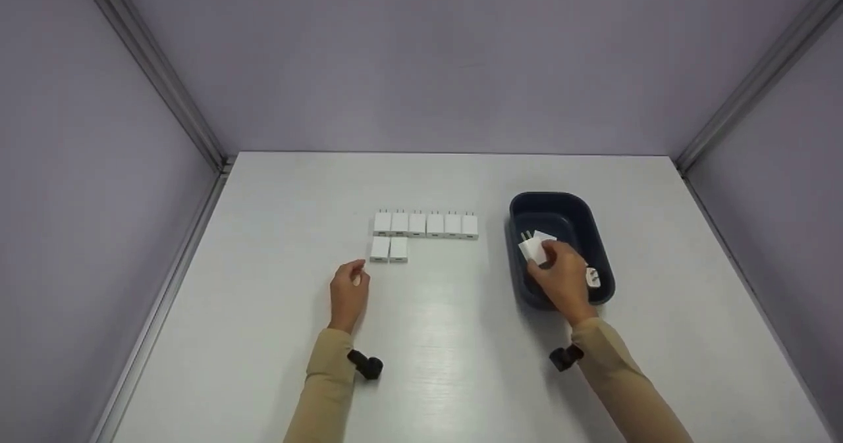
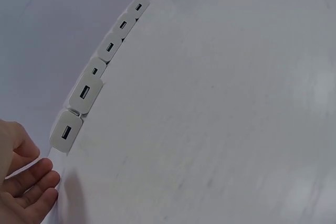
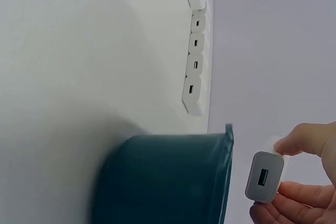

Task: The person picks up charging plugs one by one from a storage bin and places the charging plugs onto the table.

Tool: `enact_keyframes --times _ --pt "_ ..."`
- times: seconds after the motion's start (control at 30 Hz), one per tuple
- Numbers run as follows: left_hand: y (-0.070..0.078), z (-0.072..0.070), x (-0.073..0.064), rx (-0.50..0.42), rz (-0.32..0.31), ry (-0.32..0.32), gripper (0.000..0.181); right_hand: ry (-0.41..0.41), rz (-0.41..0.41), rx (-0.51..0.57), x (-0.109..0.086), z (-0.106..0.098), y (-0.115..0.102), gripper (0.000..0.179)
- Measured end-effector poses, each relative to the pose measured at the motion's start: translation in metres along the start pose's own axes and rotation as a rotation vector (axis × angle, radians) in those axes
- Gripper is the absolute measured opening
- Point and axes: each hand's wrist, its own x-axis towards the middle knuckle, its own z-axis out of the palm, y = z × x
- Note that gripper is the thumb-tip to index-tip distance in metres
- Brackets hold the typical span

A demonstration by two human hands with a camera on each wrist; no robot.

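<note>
My right hand point(image 1: 563, 277) pinches a white USB charger plug point(image 1: 532, 250) over the dark blue bin point(image 1: 602, 259), its two prongs pointing away from me. In the right wrist view the charger point(image 3: 264, 177) shows its USB port, held between thumb and fingers above the bin's rim. Inside the bin lie other white chargers point(image 1: 593, 277), partly hidden by the hand. My left hand point(image 1: 349, 291) rests near the table, fingers loosely bent and holding nothing, just left of a short front row of two chargers point(image 1: 398, 250). Behind it runs a longer row of several chargers point(image 1: 435, 225), side by side.
The white table point(image 1: 435, 338) meets a pale wall point(image 1: 421, 68) at the back. Side panels with metal frame strips point(image 1: 155, 68) stand to the left and right. A small black camera point(image 1: 366, 364) sits on each wrist.
</note>
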Motion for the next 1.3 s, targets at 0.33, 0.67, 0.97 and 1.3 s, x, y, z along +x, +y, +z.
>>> enact_keyframes --times 0.33,0.67,0.97,1.3 --pt "-0.002 0.0 0.001 0.026 -0.004 -0.014 0.024 0.013 -0.047 0.014 -0.002 0.01 -0.015 0.039" --pt "0.001 0.0 0.002 -0.04 -0.019 -0.007 0.025 -0.019 -0.097 0.056 -0.007 0.03 -0.032 0.035" --pt "0.013 -0.005 0.01 -0.08 -0.04 0.053 0.026 -0.118 -0.065 0.072 -0.017 0.056 -0.042 0.033" --pt "0.019 -0.007 0.011 -0.136 -0.128 0.103 0.022 -0.116 -0.117 0.048 -0.019 0.096 -0.049 0.028"
